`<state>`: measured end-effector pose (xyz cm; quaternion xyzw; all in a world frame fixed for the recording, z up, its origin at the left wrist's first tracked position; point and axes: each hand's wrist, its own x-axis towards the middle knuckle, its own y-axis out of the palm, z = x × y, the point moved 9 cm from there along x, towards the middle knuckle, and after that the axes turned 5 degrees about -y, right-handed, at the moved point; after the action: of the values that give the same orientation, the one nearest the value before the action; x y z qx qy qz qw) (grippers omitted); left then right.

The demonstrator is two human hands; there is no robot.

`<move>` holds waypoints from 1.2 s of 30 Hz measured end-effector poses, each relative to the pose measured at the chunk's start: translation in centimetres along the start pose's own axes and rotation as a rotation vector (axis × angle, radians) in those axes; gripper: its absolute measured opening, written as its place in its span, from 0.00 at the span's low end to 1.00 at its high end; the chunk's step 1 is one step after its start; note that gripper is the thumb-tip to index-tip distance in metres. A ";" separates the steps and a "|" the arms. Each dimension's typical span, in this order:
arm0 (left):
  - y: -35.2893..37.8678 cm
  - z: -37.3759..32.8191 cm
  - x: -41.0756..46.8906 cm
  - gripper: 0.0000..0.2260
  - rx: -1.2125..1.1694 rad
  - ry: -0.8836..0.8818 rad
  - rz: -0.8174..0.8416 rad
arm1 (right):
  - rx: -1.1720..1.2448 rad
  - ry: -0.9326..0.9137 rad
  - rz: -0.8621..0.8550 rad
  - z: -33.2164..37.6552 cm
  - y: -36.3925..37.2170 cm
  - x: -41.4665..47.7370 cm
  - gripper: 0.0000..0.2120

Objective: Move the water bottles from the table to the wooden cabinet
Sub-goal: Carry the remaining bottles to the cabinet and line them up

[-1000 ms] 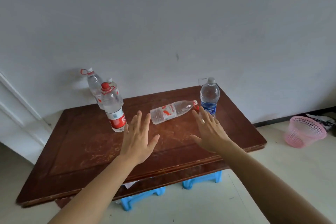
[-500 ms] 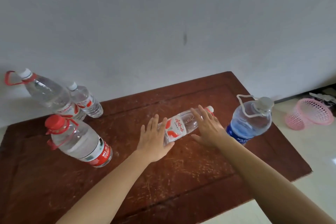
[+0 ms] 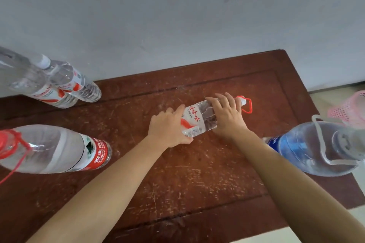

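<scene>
A clear water bottle (image 3: 195, 119) with a red-and-white label lies on its side in the middle of the brown wooden table (image 3: 197, 173). My left hand (image 3: 167, 130) grips its bottom end. My right hand (image 3: 227, 116) grips its upper body near the neck, where a red loop handle (image 3: 247, 105) sticks out. A big red-capped bottle (image 3: 55, 149) stands at the left. Two smaller bottles, one (image 3: 75, 80) beside another (image 3: 29, 81), stand at the back left. A large blue-labelled bottle (image 3: 312, 148) stands at the right. The wooden cabinet is out of view.
A grey-white wall (image 3: 177, 16) runs right behind the table. A pink plastic basket (image 3: 349, 108) sits on the floor beyond the table's right edge. Pale floor (image 3: 335, 92) shows at the right.
The view has closed in on the table. Both hands, spread open over the lying bottle before, have come down and curled round it, left at the bottom end, right near the neck.
</scene>
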<state>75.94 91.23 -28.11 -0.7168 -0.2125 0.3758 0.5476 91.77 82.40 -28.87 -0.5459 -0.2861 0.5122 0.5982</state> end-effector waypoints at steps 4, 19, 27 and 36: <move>0.3 -0.4 -0.8 0.51 0.042 0.010 -0.066 | -0.055 -0.019 -0.099 0.0 0.0 -0.9 0.43; 4.3 0.1 -20.6 0.43 -0.001 -0.166 -0.195 | -0.200 -0.338 0.074 8.0 3.5 -13.0 0.41; 8.1 -1.9 -32.5 0.44 0.022 -0.497 -0.213 | -0.201 -0.506 0.022 11.0 6.2 -22.5 0.34; 9.8 0.2 -46.7 0.47 -0.133 -0.702 -0.312 | -0.351 -0.838 0.017 20.6 6.6 -31.2 0.47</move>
<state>45.42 54.88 -23.10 -0.5376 -0.5173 0.4958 0.4445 61.50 60.19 -23.38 -0.3869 -0.5813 0.6377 0.3250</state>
